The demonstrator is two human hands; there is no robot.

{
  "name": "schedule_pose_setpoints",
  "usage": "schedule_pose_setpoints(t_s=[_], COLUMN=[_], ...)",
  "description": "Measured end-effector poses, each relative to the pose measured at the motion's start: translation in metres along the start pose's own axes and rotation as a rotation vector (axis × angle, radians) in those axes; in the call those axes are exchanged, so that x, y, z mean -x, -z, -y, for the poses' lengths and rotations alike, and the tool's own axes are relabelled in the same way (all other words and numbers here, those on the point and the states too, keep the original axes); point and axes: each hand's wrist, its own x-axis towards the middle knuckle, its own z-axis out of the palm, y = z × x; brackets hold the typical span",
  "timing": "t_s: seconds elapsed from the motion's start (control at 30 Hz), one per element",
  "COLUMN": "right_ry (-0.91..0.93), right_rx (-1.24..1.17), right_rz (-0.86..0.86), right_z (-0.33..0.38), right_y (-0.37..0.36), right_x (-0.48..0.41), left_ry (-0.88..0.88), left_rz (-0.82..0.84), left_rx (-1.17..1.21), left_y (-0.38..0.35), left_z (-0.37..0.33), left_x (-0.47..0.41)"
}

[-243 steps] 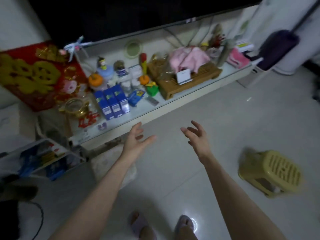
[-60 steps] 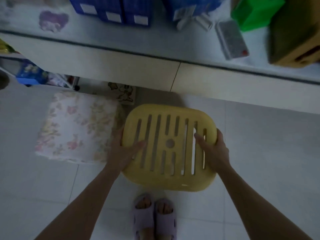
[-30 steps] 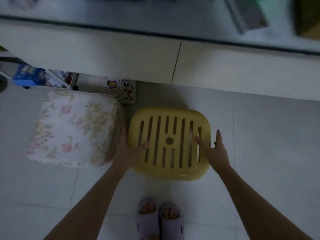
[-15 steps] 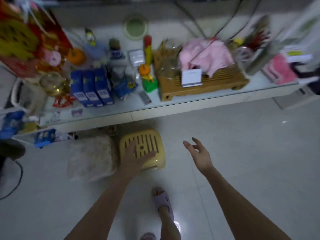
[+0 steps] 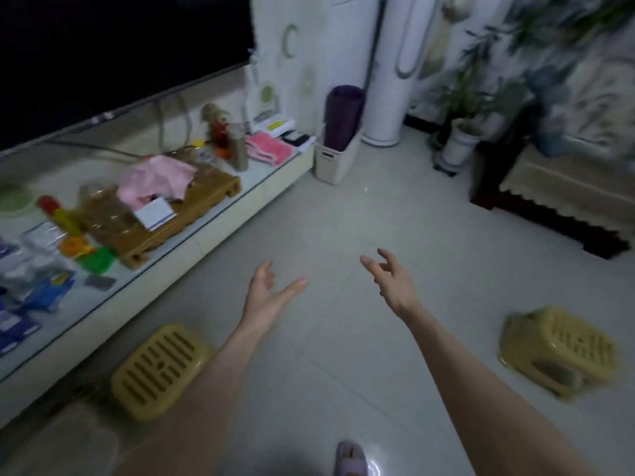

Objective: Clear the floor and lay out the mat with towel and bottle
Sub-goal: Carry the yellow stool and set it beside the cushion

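Observation:
A yellow slatted stool stands on the floor against the low TV shelf, at the lower left. A second yellow stool lies tipped on its side on the tiles at the right. A rolled purple mat stands upright in a white bin at the shelf's far end. A folded pink towel lies on the shelf near it, beside a tall grey bottle-like object. My left hand and my right hand hover over the bare floor, fingers spread, holding nothing.
The shelf top carries a wooden tray with pink cloth, blue boxes and small items under a dark TV screen. A white standing air conditioner, potted plants and a covered sofa line the far right.
My left hand has come off the stool by the shelf, and both hands now hang free. My view has swung right, bringing the second stool, the mat and the sofa into sight.

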Motion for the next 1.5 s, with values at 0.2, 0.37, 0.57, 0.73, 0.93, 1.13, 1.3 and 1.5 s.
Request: schedule_pose_setpoints(t_s=[0.2, 0.37, 0.57, 0.73, 0.93, 1.13, 1.3, 1.5], right_ry=[-0.072, -0.154, -0.244, -0.273, -0.307, -0.374, -0.446, -0.529], right_rx=[-0.09, -0.131, -0.212, -0.182, -0.205, -0.211, -0.229, -0.258], right_rz=[-0.283, -0.449, -0.555, -0.613, -0.651, -0.613, -0.563, -0.48], right_z=[-0.07, -0.146, -0.226, -0.26, -0.309, -0.374, -0.423, -0.479], right_y=[0.183, 0.331, 0.479, 0.557, 0.64, 0.729, 0.786, 0.837], right_x=[0.049, 0.09, 0.127, 0.131, 0.095, 0.012, -0.047, -0.112], left_ry=[-0.112, -0.126, -0.129, -0.122, -0.097, -0.034, 0.042, 0.135], left_rz=[0.281, 0.448, 0.599, 0.673, 0.737, 0.73, 0.708, 0.662], left_rx=[-0.088, -0.098, -0.133, -0.17, -0.226, -0.283, -0.351, -0.387], left_y=[-0.179, -0.341, -0.5, -0.591, -0.706, -0.835, -0.92, -1.003], left_z=[-0.022, -0.021, -0.02, -0.026, -0.024, -0.011, 0.003, 0.018], left_x=[0.047, 0.105, 0.172, 0.195, 0.191, 0.152, 0.121, 0.092])
